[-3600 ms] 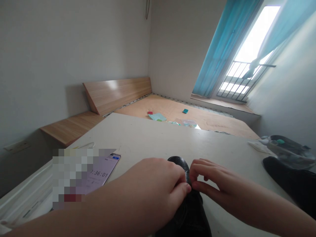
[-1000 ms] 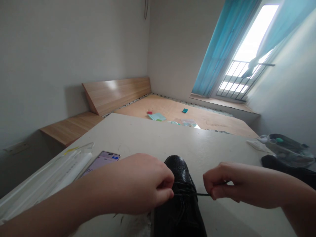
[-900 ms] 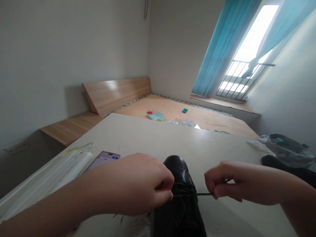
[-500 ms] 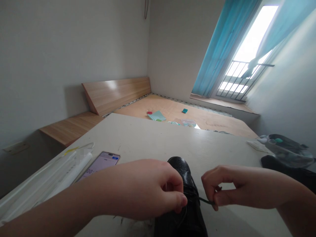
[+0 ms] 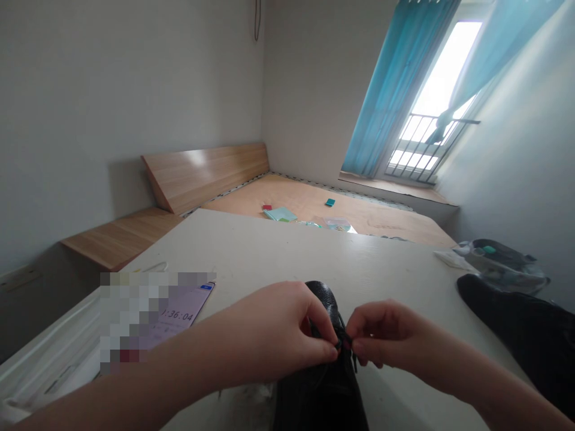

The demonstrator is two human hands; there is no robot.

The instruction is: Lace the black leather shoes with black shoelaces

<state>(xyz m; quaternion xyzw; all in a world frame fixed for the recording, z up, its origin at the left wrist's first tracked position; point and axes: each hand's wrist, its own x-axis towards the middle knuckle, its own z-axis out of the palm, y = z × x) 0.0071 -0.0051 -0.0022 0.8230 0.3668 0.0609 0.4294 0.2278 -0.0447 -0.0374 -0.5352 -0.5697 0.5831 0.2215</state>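
A black leather shoe stands on the white table with its toe pointing away from me. Over its laces, my left hand pinches a dark shoelace between thumb and index finger. My right hand is closed on the lace too, just to the right of the left fingertips. A loose lace end hangs below the right fingers. The two hands nearly meet above the shoe's tongue, and the fingers hide much of the lacing.
A phone showing a timer lies left, beside clear plastic packaging. At the right edge is another black shoe, near a clear plastic bag. Beyond the white table is a bed with small items on it.
My right hand has moved left to the left fingertips, and the lace that was stretched out to the right is now bunched between them. The view has shifted slightly right.
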